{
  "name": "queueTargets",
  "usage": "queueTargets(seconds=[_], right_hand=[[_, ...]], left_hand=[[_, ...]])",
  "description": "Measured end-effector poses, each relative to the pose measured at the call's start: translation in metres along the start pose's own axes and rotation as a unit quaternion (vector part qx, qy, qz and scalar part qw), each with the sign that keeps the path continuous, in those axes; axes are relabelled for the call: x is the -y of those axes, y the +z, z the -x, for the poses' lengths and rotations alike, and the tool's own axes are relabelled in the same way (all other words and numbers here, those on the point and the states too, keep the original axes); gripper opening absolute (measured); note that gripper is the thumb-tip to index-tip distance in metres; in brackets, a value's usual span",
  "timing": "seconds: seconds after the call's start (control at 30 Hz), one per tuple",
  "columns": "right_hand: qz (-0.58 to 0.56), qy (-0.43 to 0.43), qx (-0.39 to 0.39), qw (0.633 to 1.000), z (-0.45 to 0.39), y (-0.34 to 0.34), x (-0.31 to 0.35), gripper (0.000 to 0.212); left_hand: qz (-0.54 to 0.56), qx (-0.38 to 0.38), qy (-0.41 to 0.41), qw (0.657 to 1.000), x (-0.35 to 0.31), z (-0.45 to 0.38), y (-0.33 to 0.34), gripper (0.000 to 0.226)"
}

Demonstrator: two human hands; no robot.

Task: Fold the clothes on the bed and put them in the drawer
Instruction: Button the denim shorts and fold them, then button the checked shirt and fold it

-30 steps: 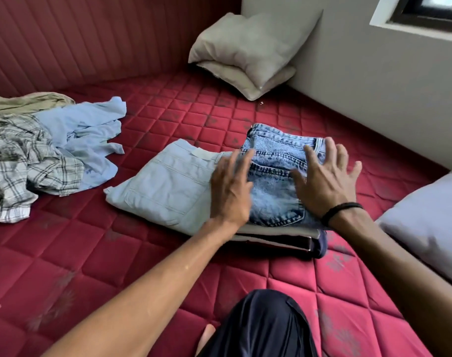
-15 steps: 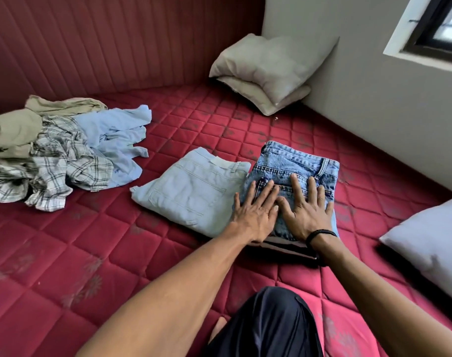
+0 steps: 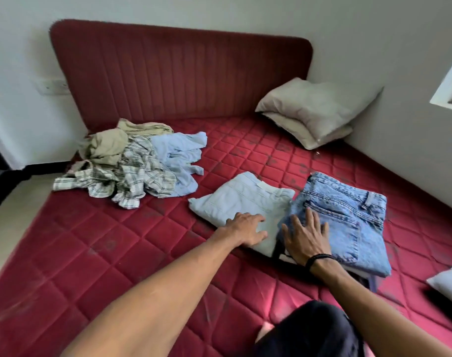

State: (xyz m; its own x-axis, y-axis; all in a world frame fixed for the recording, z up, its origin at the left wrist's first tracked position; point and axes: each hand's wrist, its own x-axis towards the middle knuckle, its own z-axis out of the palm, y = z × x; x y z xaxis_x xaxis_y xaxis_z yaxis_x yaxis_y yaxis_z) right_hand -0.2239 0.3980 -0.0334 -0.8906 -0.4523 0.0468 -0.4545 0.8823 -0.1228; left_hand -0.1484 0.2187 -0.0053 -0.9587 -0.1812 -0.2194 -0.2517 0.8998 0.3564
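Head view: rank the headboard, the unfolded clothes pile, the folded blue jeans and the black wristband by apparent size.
1. headboard
2. unfolded clothes pile
3. folded blue jeans, nearer the camera, so their rank below the pile is unsure
4. black wristband

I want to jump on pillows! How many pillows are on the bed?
3. Two beige ones are stacked in the far right corner, top pillow on bottom pillow. A white pillow peeks in at the right edge, near the person. More may lie out of view.
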Motion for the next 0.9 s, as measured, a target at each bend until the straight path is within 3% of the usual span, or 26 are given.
queueTargets(seconds=[0.23, 0.33, 0.43, 0.53, 0.63, 0.7, 0.77, 0.83, 0.9], right_hand=[[-0.039, -0.162, 0.107, 0.98, -0.02, 0.025, 0.124, 0.046], [-0.092, -0.207, 0.133, 0.965, -0.033, 0.047, 0.181, 0.05], [-0.036, -0.277, 0.179, 0.943, -0.051, 0.083, 0.235, 0.033], [0.023, -0.316, 0.198, 0.927, -0.075, 0.121, 0.284, 0.037], [-0.016, -0.304, 0.17, 0.937, -0.113, 0.146, 0.322, 0.032], [-0.048, -0.281, 0.152, 0.946, -0.145, 0.15, 0.343, 0.041], [-0.082, -0.225, 0.113, 0.964, -0.174, 0.149, 0.358, 0.064], [-0.131, -0.135, 0.07, 0.98, -0.199, 0.145, 0.365, 0.096], [-0.145, -0.064, 0.056, 0.986, -0.216, 0.143, 0.363, 0.11]], left_hand=[[0.061, 0.0, -0.082, 0.995, 0.127, 0.04, -0.023, 0.035], [0.078, 0.003, -0.146, 0.986, 0.197, 0.051, -0.02, 0.04], [0.086, 0.002, -0.218, 0.972, 0.271, 0.059, -0.006, 0.053], [0.041, -0.046, -0.24, 0.969, 0.325, 0.059, 0.008, 0.057], [-0.002, -0.121, -0.22, 0.968, 0.359, 0.049, 0.017, 0.068], [-0.005, -0.149, -0.223, 0.963, 0.379, 0.038, 0.021, 0.081], [-0.007, -0.196, -0.223, 0.955, 0.392, 0.033, 0.028, 0.085], [-0.02, -0.265, -0.216, 0.939, 0.396, 0.031, 0.035, 0.07], [-0.034, -0.323, -0.211, 0.922, 0.395, 0.034, 0.04, 0.056]])
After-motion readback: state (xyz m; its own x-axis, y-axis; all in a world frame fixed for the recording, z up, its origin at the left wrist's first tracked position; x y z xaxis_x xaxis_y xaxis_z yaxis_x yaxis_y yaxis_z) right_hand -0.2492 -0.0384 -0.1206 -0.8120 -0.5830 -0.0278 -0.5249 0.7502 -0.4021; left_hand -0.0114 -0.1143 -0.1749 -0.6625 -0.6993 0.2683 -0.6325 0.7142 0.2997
